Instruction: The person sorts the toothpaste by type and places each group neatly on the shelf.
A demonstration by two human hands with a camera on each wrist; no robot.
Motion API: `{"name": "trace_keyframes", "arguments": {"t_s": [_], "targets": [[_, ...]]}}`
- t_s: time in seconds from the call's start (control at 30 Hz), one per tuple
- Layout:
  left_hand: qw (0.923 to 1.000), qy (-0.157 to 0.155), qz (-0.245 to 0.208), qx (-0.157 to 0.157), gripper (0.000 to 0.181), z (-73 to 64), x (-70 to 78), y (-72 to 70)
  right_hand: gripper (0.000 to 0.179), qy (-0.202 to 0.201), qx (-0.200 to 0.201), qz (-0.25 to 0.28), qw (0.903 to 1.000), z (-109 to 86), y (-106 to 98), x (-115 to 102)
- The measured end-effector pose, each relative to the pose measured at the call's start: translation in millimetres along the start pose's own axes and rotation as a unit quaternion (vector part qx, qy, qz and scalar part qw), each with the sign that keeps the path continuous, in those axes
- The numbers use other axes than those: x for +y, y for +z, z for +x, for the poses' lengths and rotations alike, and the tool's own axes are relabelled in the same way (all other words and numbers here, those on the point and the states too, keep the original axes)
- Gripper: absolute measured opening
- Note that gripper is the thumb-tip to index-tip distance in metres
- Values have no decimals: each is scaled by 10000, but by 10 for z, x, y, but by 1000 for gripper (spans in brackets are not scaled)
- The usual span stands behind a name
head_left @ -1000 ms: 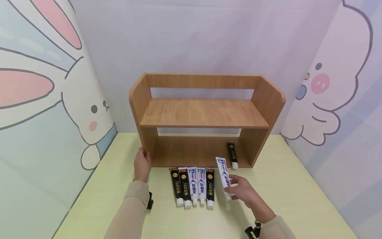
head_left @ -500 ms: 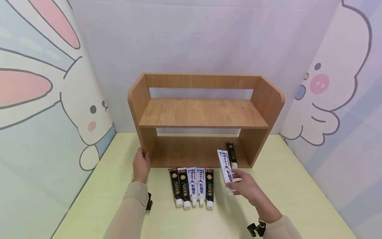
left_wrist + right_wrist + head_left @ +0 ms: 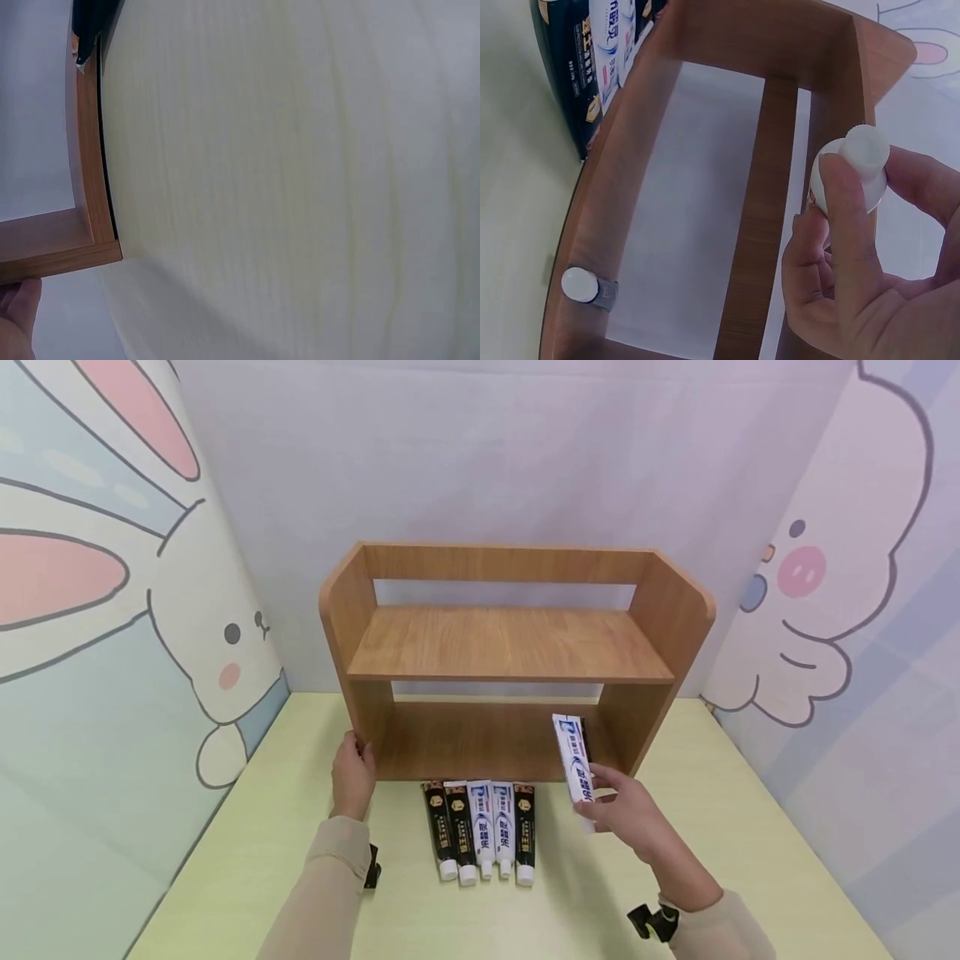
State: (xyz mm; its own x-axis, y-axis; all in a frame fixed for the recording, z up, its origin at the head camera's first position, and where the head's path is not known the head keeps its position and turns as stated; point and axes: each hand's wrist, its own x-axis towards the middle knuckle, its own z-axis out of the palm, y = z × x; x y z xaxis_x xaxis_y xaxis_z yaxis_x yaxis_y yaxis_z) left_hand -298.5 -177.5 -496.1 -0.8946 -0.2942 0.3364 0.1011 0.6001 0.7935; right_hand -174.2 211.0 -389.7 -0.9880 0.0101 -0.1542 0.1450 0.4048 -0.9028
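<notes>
I have the right hand (image 3: pixel 626 814) clamped on one white toothpaste tube (image 3: pixel 572 756), thumb against fingers, at the right end of the lower shelf board (image 3: pixel 465 739); in the head view it partly covers one black toothpaste tube (image 3: pixel 592 289) lying there. On the table (image 3: pixel 772 835), before the wooden two-tier shelf (image 3: pixel 510 678), I count five more in a row: three black tubes (image 3: pixel 462 831) and two white tubes (image 3: pixel 482 822). The left hand (image 3: pixel 352 779) touches the left side panel (image 3: pixel 348 610); whether its fingers curl, I cannot tell
</notes>
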Motion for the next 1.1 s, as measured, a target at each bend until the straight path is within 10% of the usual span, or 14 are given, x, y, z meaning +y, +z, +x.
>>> {"name": "trace_keyframes", "arguments": {"t_s": [1.1], "targets": [[10000,38,35,-41,19,15,-43,11,72,-534,68,-434,9976,-42,-335,-455]]}}
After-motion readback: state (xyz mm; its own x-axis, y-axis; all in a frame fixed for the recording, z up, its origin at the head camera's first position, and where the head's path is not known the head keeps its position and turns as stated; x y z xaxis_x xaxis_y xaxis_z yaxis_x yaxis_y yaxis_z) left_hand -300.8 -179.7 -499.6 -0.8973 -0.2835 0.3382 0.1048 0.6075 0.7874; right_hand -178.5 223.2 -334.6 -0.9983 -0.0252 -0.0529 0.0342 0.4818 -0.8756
